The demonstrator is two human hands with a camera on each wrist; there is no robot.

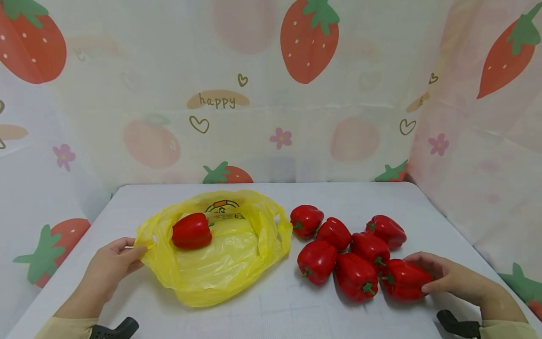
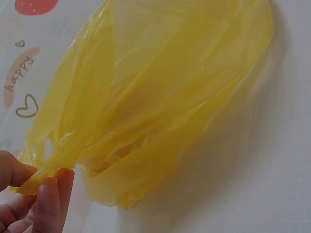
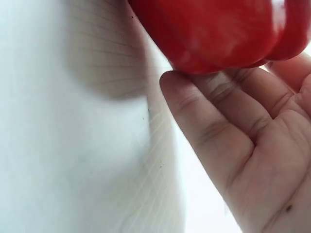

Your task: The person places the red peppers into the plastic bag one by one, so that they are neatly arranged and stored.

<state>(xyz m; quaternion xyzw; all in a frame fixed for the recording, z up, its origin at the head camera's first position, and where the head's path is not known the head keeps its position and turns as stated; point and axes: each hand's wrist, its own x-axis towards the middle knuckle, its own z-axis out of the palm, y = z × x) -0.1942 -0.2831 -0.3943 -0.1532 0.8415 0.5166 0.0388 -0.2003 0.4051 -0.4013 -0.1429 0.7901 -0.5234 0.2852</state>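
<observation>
My left hand [image 1: 114,263] pinches the handle of a yellow plastic bag [image 1: 224,289] at its left side; the left wrist view shows thumb and fingertips on the twisted film [image 2: 43,177]. The bag's wide mouth faces up, and one red bell pepper [image 1: 192,231] lies inside it. At the right, my right hand [image 1: 449,278] holds the right end of another red bell pepper [image 1: 402,281], with fingers at the far side and thumb at the near side. In the right wrist view the thumb [image 3: 187,104] meets the underside of this pepper [image 3: 218,34].
Several more red bell peppers [image 1: 355,278] with green stems cluster between the bag and my right hand. All rest on a white-covered table [image 1: 271,315]. A strawberry-printed curtain [image 1: 262,61] stands behind and at both sides.
</observation>
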